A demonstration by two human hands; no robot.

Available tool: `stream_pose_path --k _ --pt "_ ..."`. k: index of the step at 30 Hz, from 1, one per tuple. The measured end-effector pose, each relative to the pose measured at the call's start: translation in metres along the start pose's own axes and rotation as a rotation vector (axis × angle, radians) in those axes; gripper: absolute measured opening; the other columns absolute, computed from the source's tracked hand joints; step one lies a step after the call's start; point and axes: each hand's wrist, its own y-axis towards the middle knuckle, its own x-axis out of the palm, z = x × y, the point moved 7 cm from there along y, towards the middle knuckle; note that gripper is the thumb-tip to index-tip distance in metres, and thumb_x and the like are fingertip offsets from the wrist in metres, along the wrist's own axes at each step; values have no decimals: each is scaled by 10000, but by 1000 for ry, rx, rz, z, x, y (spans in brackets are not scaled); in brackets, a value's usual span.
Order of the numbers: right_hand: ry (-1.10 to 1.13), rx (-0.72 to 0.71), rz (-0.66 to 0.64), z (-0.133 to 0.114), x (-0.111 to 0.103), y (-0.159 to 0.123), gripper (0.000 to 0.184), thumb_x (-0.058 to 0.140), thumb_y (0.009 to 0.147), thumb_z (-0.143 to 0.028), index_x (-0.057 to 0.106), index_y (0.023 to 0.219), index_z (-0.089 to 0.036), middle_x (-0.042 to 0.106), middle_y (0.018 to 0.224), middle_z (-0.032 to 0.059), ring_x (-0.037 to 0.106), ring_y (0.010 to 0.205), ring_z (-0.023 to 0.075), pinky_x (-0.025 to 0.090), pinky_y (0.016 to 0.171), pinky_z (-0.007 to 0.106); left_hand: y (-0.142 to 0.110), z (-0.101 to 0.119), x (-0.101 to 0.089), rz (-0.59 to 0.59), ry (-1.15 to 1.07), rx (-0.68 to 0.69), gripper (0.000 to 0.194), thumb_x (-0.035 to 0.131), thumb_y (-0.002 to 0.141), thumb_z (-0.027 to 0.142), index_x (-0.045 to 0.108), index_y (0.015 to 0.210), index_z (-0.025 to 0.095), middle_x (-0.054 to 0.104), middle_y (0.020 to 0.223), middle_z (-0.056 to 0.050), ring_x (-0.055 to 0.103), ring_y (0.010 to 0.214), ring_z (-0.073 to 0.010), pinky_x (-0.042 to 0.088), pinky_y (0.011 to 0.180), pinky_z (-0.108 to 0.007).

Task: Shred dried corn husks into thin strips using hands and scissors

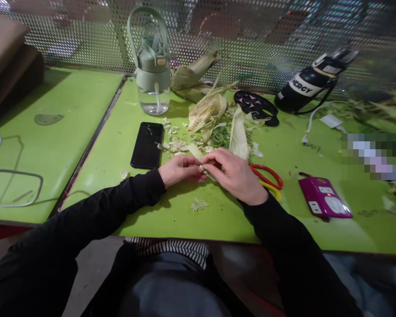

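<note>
My left hand [181,169] and my right hand [236,174] meet over the green table, fingers closed in a pinch on a small pale piece of corn husk [202,167]. Most of that piece is hidden by the fingers. Just beyond them lies a heap of dry husks [208,113] with shredded green bits [220,135] and pale scraps [174,144]. One broad husk leaf [239,134] stands up behind my right hand. Scissors with red and yellow handles [267,175] lie partly under that hand, their blades out of sight.
A black phone [147,145] lies left of the scraps, with a clear water bottle [153,75] behind it. To the right are a purple power socket [325,197], a white cable [312,119] and a black bottle [306,86]. A perforated metal screen [92,39] borders the table's back.
</note>
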Motion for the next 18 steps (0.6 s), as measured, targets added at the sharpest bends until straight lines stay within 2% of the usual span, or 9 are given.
stream_pose_path --k 2,4,7,9,14,18 --pt "49 3 -20 0 -1 0 30 546 930 -209 572 920 -200 631 860 39 604 766 168 507 688 322 0 1 -1 29 -12 7 64 600 845 28 653 838 64 713 751 -68 691 728 -122 539 917 -381" --pt "70 4 -9 0 -5 1 35 558 926 -225 579 941 -201 633 920 50 608 764 161 512 689 321 1 2 -2 61 -30 8 100 567 859 23 644 813 68 712 746 -69 692 719 -122 529 936 -391" --pt "22 -7 59 1 -12 1 59 550 933 -226 604 944 -207 626 1021 79 627 869 187 529 755 357 2 3 -3 95 -60 -2 117 553 861 15 627 796 77 710 729 -64 696 703 -119 538 903 -363" --pt "-1 -35 73 -1 -13 1 85 537 938 -209 619 918 -212 635 999 76 630 912 201 534 789 381 1 4 -2 102 -54 -7 120 554 856 8 621 787 79 709 712 -62 693 679 -113 547 849 -331" --pt "27 -77 35 -4 -5 0 113 531 941 -190 637 902 -195 647 920 63 637 872 190 545 766 367 1 3 -1 69 22 19 89 586 830 19 630 781 78 709 706 -60 681 667 -107 548 792 -296" --pt "21 -45 67 -2 -12 -1 80 587 919 -231 648 957 -195 625 1047 87 636 890 186 553 732 348 2 3 0 19 37 50 40 625 813 63 648 835 86 718 753 -58 678 700 -112 550 810 -305"
